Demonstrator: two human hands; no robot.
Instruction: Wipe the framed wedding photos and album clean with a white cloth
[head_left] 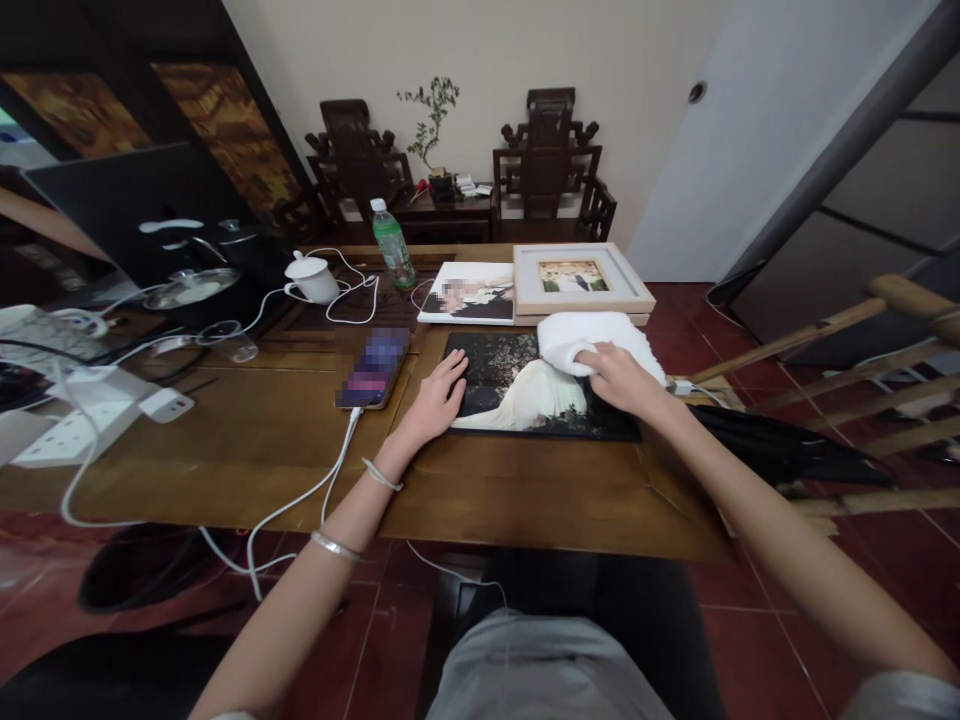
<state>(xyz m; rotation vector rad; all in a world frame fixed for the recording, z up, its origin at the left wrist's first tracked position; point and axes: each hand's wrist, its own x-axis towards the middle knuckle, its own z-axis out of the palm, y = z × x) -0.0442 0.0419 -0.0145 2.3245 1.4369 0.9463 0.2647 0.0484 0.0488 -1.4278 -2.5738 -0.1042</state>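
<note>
A dark photo panel (487, 375) with a pale gown printed on it lies flat on the wooden table in front of me. Resting on its left edge, my left hand (438, 398) has its fingers stretched out and holds nothing. My right hand (619, 374) grips a folded white cloth (600, 338) and presses it onto the panel's upper right part. The cloth covers that corner of the picture. Just behind the panel are a white-edged photo print (469, 292) and a light wooden picture frame (637, 290) holding a small photo.
Left of the panel lies a phone (373, 370) on a charging cable. A green-labelled bottle (394, 245), a lidded white cup (311, 278), a clear plastic cup (227, 342) and a power strip (82, 430) stand farther left. Cables cross the wooden table (517, 500) and hang over its front edge.
</note>
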